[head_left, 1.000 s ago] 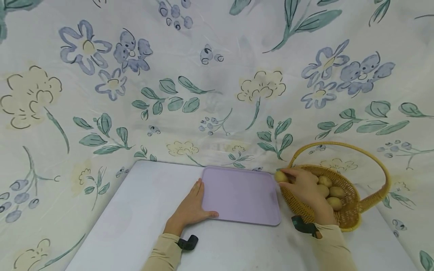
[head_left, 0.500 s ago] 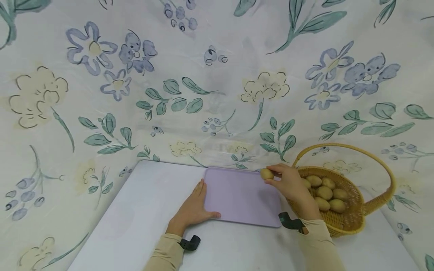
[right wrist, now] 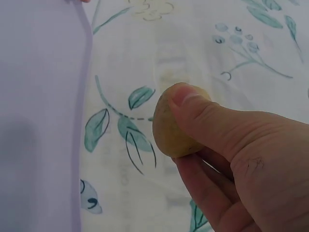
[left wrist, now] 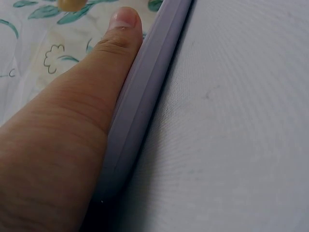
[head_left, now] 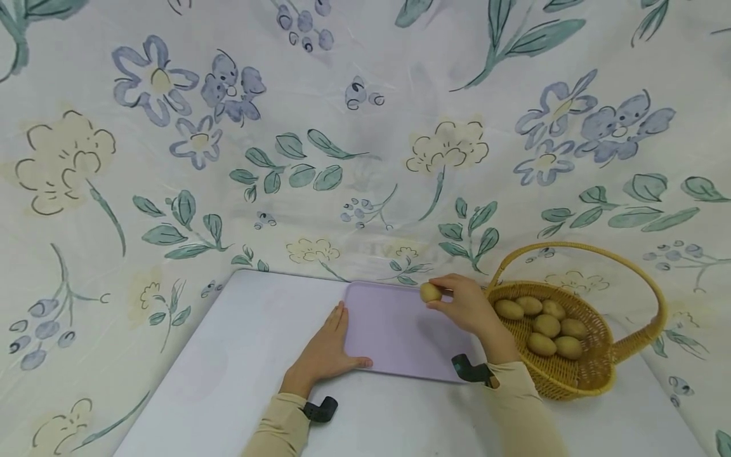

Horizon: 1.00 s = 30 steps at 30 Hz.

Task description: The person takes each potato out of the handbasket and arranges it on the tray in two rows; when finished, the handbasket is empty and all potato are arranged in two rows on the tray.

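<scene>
A potato [head_left: 430, 292] is pinched between the thumb and fingers of my right hand [head_left: 469, 307], above the back edge of the lilac tray [head_left: 394, 336]. The right wrist view shows the same potato [right wrist: 170, 126], with the thumb across its top and fingers beneath. My left hand [head_left: 322, 355] rests against the tray's left side, fingers straight along that edge and thumb at the front rim. In the left wrist view the thumb [left wrist: 118, 43] lies along the tray's rim [left wrist: 140, 92].
A wicker basket [head_left: 594, 374] with a tall handle stands right of the tray, holding several potatoes [head_left: 547, 325]. The white table [head_left: 228, 355] extends around the tray, and a floral cloth [head_left: 320, 209] hangs behind it.
My right hand has carried the potato leftward from the basket's left rim to over the tray's back edge. The left hand has kept its place at the tray. The view has shifted slightly.
</scene>
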Tool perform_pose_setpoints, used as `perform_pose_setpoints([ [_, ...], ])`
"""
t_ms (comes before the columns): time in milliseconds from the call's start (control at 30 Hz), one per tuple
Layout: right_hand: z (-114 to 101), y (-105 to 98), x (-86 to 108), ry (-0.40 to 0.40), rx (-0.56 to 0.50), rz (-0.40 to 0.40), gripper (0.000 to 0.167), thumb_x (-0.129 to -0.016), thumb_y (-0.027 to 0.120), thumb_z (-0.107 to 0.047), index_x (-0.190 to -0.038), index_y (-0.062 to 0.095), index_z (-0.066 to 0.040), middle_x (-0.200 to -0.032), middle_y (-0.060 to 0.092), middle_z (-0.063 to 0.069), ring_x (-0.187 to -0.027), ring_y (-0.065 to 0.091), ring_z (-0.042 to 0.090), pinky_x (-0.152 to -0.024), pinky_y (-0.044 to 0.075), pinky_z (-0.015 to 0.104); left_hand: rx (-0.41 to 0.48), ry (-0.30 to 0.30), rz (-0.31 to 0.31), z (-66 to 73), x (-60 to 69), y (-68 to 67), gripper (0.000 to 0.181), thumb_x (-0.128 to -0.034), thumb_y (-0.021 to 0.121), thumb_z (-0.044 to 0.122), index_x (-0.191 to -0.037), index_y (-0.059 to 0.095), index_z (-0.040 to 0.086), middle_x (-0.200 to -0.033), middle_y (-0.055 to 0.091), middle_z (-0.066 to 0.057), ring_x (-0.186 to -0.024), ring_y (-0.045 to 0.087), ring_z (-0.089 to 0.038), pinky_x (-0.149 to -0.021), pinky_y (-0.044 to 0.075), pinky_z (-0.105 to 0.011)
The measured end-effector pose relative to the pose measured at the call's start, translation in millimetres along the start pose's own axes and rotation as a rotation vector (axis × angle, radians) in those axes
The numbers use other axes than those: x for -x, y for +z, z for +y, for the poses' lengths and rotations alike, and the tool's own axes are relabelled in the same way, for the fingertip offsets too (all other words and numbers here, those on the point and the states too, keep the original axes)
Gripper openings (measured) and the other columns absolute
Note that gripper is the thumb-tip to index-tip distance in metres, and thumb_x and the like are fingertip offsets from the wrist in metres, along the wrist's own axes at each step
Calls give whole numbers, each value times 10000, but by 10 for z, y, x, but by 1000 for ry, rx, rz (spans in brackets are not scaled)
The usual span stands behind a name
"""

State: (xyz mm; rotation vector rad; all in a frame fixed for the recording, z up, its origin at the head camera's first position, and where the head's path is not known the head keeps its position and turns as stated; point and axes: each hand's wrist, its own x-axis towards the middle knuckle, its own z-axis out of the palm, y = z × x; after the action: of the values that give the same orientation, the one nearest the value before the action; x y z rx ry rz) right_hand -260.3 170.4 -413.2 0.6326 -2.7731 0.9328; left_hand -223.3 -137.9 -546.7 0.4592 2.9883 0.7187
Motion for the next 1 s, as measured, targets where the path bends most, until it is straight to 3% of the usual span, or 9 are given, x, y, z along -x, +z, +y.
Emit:
perform_pose_setpoints([
  [167,-99,72,-55,-11,-41,-22,486,-820,850,-97,-1263,696,31,-1196,713,174,-1086,716,329,-929,613,435,1,-14,-10,-2,-1,3,1381,-713,646,866,-1616,114,-33,-1723,26,-167,-1609,75,-306,-1304,206,-445],
  [633,-355,182,-240,-52,-17,-65,498,-826,849,-116,-1281,691,14,-1203,707,152,-1105,710,294,-942,613,383,18,-5,4,40,-3,14,1369,-717,629,879,-1617,133,-26,-1724,48,-163,-1608,88,-301,-1304,216,-445],
  [1000,-452,367,-360,-72,-54,-94,479,-824,849,-106,-1259,698,28,-1203,711,163,-1104,707,297,-951,610,383,21,-11,6,35,8,-10,1362,-724,651,855,-1619,121,-25,-1725,37,-162,-1609,84,-303,-1302,223,-452],
])
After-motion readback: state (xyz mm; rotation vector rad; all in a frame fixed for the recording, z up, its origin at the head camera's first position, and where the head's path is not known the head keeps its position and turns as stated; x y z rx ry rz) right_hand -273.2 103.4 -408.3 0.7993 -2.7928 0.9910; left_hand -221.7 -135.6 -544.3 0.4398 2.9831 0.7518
